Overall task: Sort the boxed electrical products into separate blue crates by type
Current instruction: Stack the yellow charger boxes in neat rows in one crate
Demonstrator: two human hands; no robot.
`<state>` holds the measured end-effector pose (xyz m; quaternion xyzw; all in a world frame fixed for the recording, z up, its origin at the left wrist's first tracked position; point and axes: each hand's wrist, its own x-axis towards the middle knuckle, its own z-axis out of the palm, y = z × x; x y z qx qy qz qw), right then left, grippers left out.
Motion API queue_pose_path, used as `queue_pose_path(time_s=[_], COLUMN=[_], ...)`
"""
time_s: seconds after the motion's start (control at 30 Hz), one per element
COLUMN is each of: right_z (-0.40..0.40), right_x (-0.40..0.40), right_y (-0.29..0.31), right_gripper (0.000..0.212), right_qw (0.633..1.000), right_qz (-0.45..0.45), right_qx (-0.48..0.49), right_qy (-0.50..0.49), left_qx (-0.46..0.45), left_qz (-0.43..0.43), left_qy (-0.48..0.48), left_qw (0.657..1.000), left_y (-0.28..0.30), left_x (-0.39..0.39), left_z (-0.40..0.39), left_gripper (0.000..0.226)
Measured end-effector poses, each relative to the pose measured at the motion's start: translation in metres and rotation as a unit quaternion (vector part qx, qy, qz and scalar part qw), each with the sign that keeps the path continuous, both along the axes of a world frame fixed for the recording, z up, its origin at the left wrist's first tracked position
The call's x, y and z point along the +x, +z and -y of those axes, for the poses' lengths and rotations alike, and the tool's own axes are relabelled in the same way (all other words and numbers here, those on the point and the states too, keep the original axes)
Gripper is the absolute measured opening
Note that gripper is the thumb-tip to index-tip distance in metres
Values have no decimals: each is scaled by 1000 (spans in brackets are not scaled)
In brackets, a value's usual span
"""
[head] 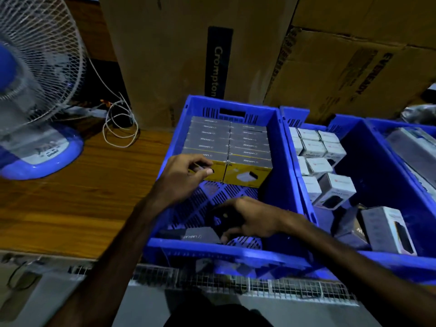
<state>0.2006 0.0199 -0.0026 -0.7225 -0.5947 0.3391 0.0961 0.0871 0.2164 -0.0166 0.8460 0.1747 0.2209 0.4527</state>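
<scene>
A blue crate [280, 147] in front of me holds two neat rows of grey-topped, yellow-fronted boxes [247, 159] at its far end. My left hand [186, 173] grips the nearest box of the left row [215, 172] by its front. My right hand [250, 218] is low in the same crate, fingers curled round a dark box [220, 220] near the front wall. Another grey box [200, 234] lies flat beside it. To the right, a second blue crate [368, 147] holds white-and-grey boxes [316, 149], some standing in rows, some loose.
A blue and white table fan [35, 95] stands on the wooden table [77, 197] at the left, with a coiled white cable [120, 123] beside it. Large cardboard cartons [330, 62] rise behind the crates. A third blue crate [401, 128] sits at the far right.
</scene>
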Motion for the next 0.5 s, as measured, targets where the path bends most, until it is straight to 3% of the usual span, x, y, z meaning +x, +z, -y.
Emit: queue_pose_path(time_s=[0.17, 0.27, 0.4, 0.5], right_z=[-4, -7, -11, -10], right_x=[-14, -18, -12, 11], right_y=[-16, -18, -17, -14], right_gripper=[57, 39, 18, 19], right_qw=[990, 987, 991, 992], right_qz=[91, 102, 99, 65], right_qx=[50, 64, 77, 103], right_qy=[91, 105, 52, -17], left_qx=[-36, -61, -83, -97], left_qz=[18, 30, 44, 46], left_qy=[12, 20, 15, 13], left_qw=[999, 997, 995, 994], left_y=[6, 10, 9, 8], left_x=[-1, -2, -7, -14], left_z=[1, 1, -1, -1], left_gripper=[11, 11, 16, 11])
